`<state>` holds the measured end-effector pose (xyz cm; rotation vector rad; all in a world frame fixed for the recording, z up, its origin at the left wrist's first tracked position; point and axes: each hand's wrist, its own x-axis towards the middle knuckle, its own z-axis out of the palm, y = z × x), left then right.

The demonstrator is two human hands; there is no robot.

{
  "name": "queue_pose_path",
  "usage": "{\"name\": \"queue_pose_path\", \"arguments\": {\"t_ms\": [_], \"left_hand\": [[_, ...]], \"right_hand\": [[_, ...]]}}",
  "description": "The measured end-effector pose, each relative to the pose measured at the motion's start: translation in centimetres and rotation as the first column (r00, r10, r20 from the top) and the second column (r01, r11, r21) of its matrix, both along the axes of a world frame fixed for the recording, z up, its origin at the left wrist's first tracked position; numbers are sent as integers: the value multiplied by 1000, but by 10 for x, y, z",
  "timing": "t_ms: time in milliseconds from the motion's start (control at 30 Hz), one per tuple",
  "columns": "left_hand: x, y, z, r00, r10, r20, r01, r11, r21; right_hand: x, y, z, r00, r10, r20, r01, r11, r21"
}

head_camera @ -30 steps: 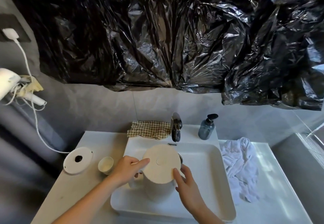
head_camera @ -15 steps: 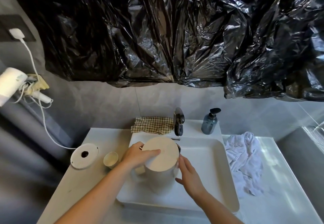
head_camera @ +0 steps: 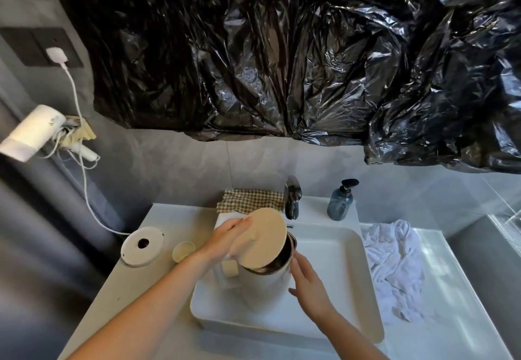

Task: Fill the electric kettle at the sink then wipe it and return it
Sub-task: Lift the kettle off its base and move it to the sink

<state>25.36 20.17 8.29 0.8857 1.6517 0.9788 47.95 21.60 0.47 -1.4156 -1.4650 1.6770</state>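
Observation:
The cream electric kettle (head_camera: 265, 289) stands in the white sink basin (head_camera: 338, 258), below and in front of the dark faucet (head_camera: 292, 197). Its round lid (head_camera: 266, 237) is tilted up on the left, so the metal rim shows on the right. My left hand (head_camera: 225, 240) holds the lid's left edge, fingers lying over the top. With straight fingers, my right hand (head_camera: 307, 280) rests against the kettle's right side. The kettle's round base (head_camera: 143, 245) sits on the counter to the left, its cord running up to a wall socket.
A small cream cup (head_camera: 183, 251) stands between the base and the sink. A checked cloth (head_camera: 251, 200) lies behind the basin, a soap pump bottle (head_camera: 339, 201) right of the faucet, a crumpled white towel (head_camera: 394, 263) on the right counter. A hair dryer (head_camera: 31, 131) hangs on the left wall.
The lid, flat on the kettle before, has been raised at its left edge by my left hand. My right hand slid from the lid's rim down to the kettle's right side.

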Motion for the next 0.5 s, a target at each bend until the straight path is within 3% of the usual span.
{"name": "queue_pose_path", "arguments": {"t_ms": [33, 100, 200, 267, 400, 500], "left_hand": [[-3, -4, -3, 1000, -18, 8, 18, 999, 30], [-3, -11, -8, 987, -103, -126, 108, 994, 31], [11, -13, -5, 856, -227, -465, 225, 973, -60], [25, -10, 2, 797, -249, -550, 244, 966, -83], [29, -11, -1, 818, -170, -550, 186, 982, -26], [8, -16, -11, 945, -118, -304, 161, 980, 121]], "right_hand": [[1, 1, 1, 1000, -7, -4, 7, 1000, -15], [4, 2, 2, 1000, -12, -5, 12, 1000, -25], [4, 5, 2, 1000, -1, 15, 1, 1000, 9], [3, 6, 2, 1000, 1, 29, -2, 1000, 31], [4, 7, 5, 998, 1, 58, -3, 999, 35], [5, 7, 7, 998, 8, 70, -10, 999, 31]]}}
